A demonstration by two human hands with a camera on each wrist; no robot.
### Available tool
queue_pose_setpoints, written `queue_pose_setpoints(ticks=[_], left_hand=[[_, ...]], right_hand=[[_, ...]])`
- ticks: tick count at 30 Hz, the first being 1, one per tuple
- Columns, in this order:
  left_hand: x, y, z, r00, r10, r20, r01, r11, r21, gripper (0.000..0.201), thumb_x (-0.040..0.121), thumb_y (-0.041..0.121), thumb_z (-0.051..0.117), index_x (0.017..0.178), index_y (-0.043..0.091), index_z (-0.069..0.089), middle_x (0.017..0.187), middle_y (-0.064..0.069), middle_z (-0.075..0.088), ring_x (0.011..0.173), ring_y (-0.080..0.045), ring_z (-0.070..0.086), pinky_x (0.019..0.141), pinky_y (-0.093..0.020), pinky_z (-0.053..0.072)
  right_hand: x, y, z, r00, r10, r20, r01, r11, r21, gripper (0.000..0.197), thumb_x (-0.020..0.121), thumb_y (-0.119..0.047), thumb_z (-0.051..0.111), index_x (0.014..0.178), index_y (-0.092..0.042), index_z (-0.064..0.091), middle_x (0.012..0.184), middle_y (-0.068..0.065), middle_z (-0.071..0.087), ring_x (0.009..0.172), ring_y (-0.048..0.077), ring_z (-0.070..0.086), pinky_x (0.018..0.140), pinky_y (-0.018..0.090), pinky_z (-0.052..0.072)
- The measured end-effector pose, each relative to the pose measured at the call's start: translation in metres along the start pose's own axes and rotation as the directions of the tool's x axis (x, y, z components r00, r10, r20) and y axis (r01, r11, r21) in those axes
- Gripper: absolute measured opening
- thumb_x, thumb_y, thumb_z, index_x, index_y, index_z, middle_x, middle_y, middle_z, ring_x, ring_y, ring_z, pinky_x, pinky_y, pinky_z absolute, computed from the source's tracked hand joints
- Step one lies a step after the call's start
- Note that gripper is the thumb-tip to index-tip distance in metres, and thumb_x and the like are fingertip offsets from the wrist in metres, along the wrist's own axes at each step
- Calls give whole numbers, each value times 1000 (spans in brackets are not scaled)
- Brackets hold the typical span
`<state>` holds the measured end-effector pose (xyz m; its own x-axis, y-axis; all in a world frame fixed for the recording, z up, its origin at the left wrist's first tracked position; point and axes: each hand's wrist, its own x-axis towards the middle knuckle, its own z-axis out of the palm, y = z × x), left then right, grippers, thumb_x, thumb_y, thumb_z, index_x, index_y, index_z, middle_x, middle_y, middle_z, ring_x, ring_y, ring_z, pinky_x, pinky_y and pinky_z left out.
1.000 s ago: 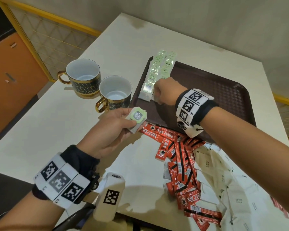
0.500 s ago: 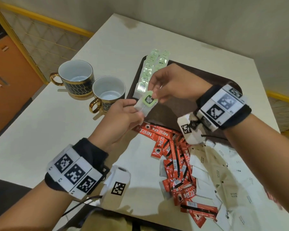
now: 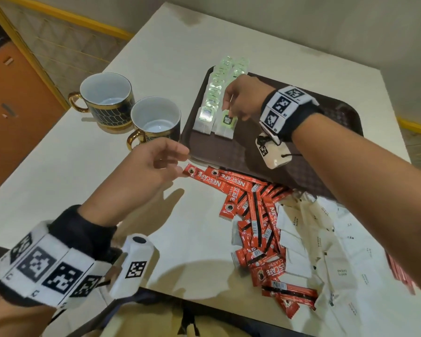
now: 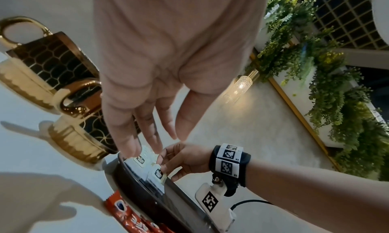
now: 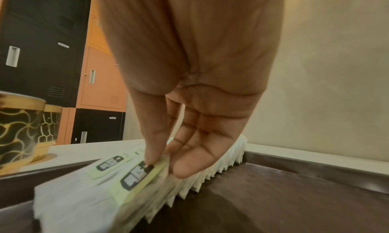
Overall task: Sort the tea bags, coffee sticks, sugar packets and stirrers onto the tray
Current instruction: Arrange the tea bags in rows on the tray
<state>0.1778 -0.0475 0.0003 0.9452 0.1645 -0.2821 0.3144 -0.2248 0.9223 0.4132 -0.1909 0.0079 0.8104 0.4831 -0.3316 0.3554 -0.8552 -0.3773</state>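
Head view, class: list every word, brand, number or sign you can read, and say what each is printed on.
"NESCAFE" and "CLASSIC": on the red coffee sticks heaped on the table.
Dark label on the tea bags on the tray: blurred, unreadable.
Small print on the white sugar packets: too small to read.
Square coded markers on both wristbands: patterns, no words.

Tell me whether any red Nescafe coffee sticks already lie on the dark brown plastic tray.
No: the red Nescafe coffee sticks all lie on the white table beside the dark brown plastic tray, which holds only green-labelled white tea bags.
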Motion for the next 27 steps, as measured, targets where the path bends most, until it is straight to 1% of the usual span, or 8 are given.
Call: queue_pose_setpoints(ticks=[4, 8, 11, 14, 18, 22, 24, 27], left_hand=[[2, 3, 4, 998, 53, 29, -56, 993, 102, 20, 92, 7, 61, 106, 21, 65, 105, 9, 69, 99, 1, 63, 82, -16, 50], [2, 15, 16, 980, 108, 167, -159, 930, 331, 12, 90, 19, 65, 102, 22, 64, 97, 12, 68, 91, 1, 64, 78, -12, 49], [0, 31, 32, 922, 142, 360, -347, 715, 607, 21, 88, 36, 66, 107, 27, 61, 103, 14, 63, 93, -2, 58, 77, -19, 47], [-4, 42, 54, 810, 155, 565, -564, 468, 681, 32, 85, 44, 66, 110, 24, 59, 105, 6, 62, 95, -13, 58, 81, -30, 50], [-11, 31, 83, 715, 86, 694, -674, 347, 652, 44, 80, 50, 71, 104, 23, 48, 99, 6, 52, 91, -14, 51, 73, -23, 38], [-17, 12, 102, 762, 1, 647, -602, 367, 709, 72, 68, 65, 73, 111, 21, 36, 112, 1, 43, 102, -15, 40, 92, -31, 45], [-19, 7, 109, 787, -28, 617, -570, 351, 743, 82, 67, 70, 69, 120, 16, 36, 115, -3, 41, 104, -16, 38, 95, -35, 46], [-20, 5, 117, 814, -10, 580, -544, 335, 769, 81, 69, 67, 70, 121, 13, 37, 115, -6, 42, 102, -17, 39, 94, -35, 47]], right_hand=[[-8, -1, -3, 999, -10, -46, 8, 1000, -23, 15, 81, -7, 74, 95, -9, 68, 100, 13, 70, 75, 23, 64, 70, 33, 58], [-59, -2, -8, 972, -152, -178, 139, 987, -85, 16, 82, -22, 74, 92, -14, 65, 85, -2, 60, 77, 13, 55, 56, 15, 36], [-126, 0, 2, 976, -215, -38, 210, 972, -104, 24, 81, -39, 72, 89, -17, 66, 82, -6, 63, 76, 7, 58, 64, 21, 44], [-187, 5, 23, 970, -194, 147, 210, 973, -99, 42, 71, -62, 68, 93, -26, 63, 85, -11, 62, 78, 4, 58, 72, 31, 51], [-242, 20, 64, 960, -94, 265, 146, 972, -182, 90, 56, -78, 67, 130, -34, 42, 115, -14, 40, 100, 5, 42, 83, 31, 50], [-256, 31, 95, 986, -87, 145, 130, 939, -319, 94, 65, -70, 69, 140, -31, 29, 131, -7, 32, 103, 10, 33, 80, 27, 46], [-253, 35, 101, 991, -109, 73, 126, 942, -310, 77, 76, -57, 68, 140, -32, 32, 131, -6, 35, 98, 10, 31, 75, 25, 42], [-248, 46, 100, 991, -135, 15, 135, 968, -211, 63, 80, -36, 72, 136, -33, 45, 126, -6, 45, 102, 14, 42, 79, 35, 49]])
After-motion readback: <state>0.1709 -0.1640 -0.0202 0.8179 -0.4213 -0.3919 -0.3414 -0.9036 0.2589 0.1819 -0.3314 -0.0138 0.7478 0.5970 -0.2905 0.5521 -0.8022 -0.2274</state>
